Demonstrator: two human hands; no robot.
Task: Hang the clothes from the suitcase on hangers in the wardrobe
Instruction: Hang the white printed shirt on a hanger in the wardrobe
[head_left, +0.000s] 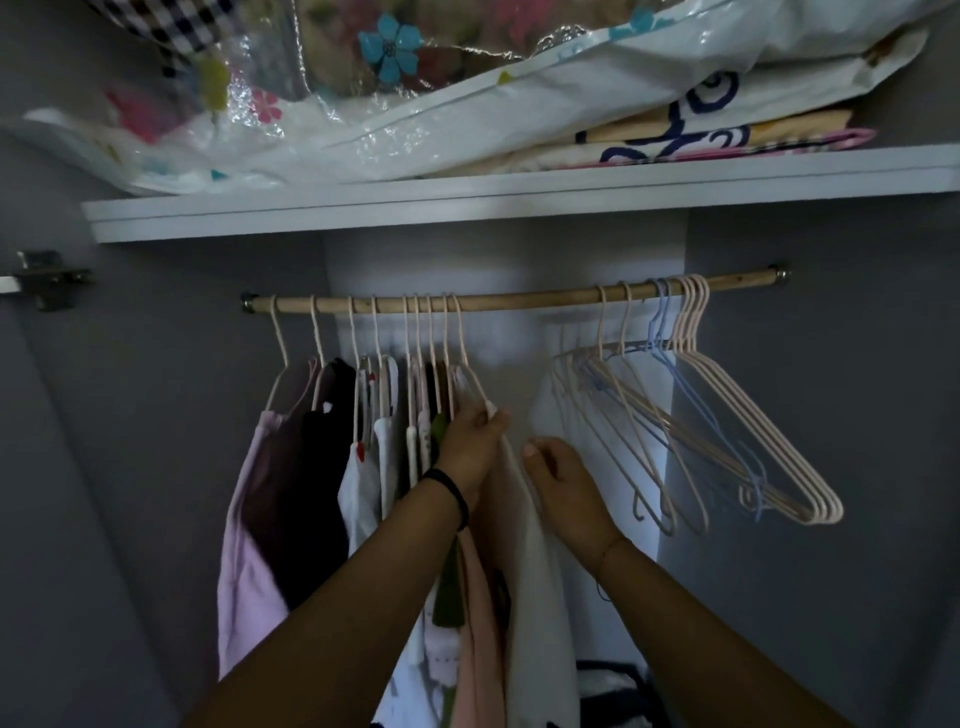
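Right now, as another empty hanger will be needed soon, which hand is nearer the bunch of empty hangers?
Right. The right hand is just left of the empty hangers, apart from them; the left hand is farther left, gripping the cream garment at its shoulder.

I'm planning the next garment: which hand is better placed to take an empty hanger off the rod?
Right. The right hand seems to hold nothing and lies nearer the empty hangers at the right end of the rod; the left hand grips the white garment at its shoulder.
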